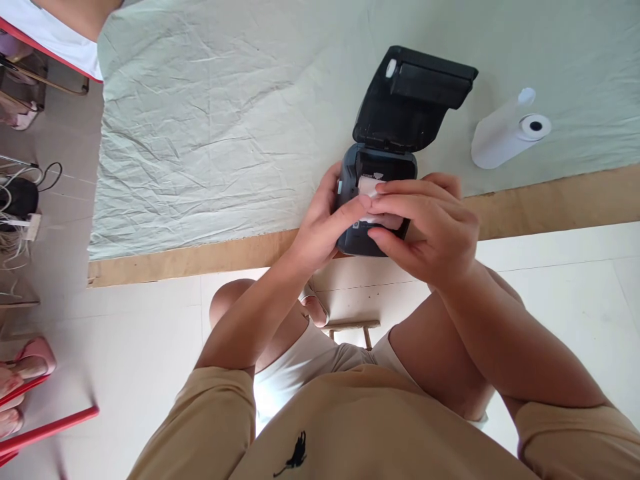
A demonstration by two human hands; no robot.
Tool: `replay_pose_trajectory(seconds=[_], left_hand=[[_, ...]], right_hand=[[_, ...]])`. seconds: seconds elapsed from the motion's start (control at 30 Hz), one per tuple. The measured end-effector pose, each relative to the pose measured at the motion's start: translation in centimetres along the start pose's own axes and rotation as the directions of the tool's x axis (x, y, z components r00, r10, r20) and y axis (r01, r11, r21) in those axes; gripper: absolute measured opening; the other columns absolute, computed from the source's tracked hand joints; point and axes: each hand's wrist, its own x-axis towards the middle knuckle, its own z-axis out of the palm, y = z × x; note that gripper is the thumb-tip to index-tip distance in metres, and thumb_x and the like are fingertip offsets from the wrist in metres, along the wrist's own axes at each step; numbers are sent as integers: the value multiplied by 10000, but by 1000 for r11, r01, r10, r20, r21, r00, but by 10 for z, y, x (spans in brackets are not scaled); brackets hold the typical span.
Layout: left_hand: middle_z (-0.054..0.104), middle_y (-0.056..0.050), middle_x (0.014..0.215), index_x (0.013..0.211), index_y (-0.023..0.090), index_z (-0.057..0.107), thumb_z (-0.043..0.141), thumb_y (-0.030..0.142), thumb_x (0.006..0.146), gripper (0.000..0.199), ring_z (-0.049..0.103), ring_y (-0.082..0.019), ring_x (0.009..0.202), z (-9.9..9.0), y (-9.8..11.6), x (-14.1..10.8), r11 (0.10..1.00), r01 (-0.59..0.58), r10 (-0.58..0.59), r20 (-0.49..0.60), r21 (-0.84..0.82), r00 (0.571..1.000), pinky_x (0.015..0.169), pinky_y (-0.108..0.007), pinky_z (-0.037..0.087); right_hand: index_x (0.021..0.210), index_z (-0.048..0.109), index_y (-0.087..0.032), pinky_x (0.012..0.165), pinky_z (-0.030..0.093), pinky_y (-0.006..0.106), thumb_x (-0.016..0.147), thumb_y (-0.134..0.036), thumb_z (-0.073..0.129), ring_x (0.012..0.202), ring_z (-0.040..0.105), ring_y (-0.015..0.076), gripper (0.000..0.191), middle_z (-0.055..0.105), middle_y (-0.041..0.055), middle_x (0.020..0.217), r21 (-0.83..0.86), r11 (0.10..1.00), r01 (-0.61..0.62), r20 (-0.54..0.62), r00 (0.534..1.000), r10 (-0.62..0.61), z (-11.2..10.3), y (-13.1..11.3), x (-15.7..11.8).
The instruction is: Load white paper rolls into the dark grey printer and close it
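Observation:
A small dark label printer (367, 243) sits at the table's near edge with its black lid (410, 100) swung up and back. My left hand (325, 217) grips the printer's left side, its thumb reaching over onto the white paper roll (370, 185) inside the open bay. From the right, my right hand (435, 223) reaches over the bay. Its fingertips press on the paper near my left thumb, while its own thumb sits lower at the roll's near side. Part of the roll is hidden under my fingers.
Right of the printer, a loose white paper roll (500, 137) lies on the pale green cloth (225, 120). The wooden table edge (200, 262) runs in front of me. Another person's arm (83, 13) shows at upper left; cables (20, 220) and red legs (55, 427) are at left.

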Motion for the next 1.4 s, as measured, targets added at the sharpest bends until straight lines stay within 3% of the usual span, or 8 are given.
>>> replay_pose_trajectory(seconds=[0.17,0.27,0.37,0.47,0.7,0.9,1.1,1.4], left_hand=[[780,-39,1442,1585,369,580,1049,667,766,989,810,-334,1335,-21,-23,23,987,-137,117,207,86,971,1089,-441,686],[741,-79,1549,1667,376,483,1025,672,783,1078,791,-361,1392,-31,-36,34,984,-133,100,244,119,965,1163,-517,681],[725,-89,1586,1689,384,467,1043,683,745,1146,780,-374,1416,-32,-37,34,981,-146,108,270,124,957,1201,-544,674],[717,-96,1618,1681,375,485,1081,691,677,1209,763,-398,1462,-28,-32,29,983,-140,104,268,117,958,1233,-556,665],[692,-121,1702,1696,327,503,1053,616,754,1128,724,-429,1565,-15,-14,13,989,-37,14,153,146,988,1276,-567,657],[640,-120,1781,1667,319,523,1055,568,770,1072,664,-436,1658,-9,-6,5,993,-25,8,140,115,990,1349,-568,620],[718,-95,1672,1598,327,578,1043,582,812,947,731,-397,1579,-8,-4,5,996,-23,10,144,90,990,1283,-535,675],[847,-48,1212,1375,301,664,959,684,903,677,888,-311,1143,-4,1,3,993,85,-92,98,79,991,889,-416,757]], right_hand=[[1231,719,-379,874,631,459,1053,-270,654,1014,897,265,218,844,-58,944,58,998,-28,-106,994,34,-2,15,-7],[1345,704,-415,902,628,501,1062,-466,651,1152,815,308,293,795,14,1250,53,988,-147,-229,961,155,-6,30,-10],[1609,547,-471,1078,620,573,1051,-556,651,1524,690,375,574,607,44,1741,75,952,-295,-105,948,302,-9,42,-12],[1697,398,-532,1227,590,620,1075,-589,615,1679,595,371,661,547,20,1838,119,924,-363,8,931,365,-9,50,-13],[1477,602,-400,983,673,588,1051,-678,538,1263,802,370,512,783,85,1281,264,912,-313,-130,926,355,-8,52,-14],[1566,555,-416,1231,665,628,1111,-658,594,1502,740,341,517,712,60,1604,214,873,-438,126,899,420,-11,37,-18],[1656,486,-393,830,785,463,1091,-723,660,1069,848,264,677,732,100,1569,142,790,-596,402,764,504,-20,33,-10],[1625,507,-397,666,759,413,1009,-827,743,1030,844,271,787,724,111,1537,187,697,-692,431,696,575,-20,27,-5]])
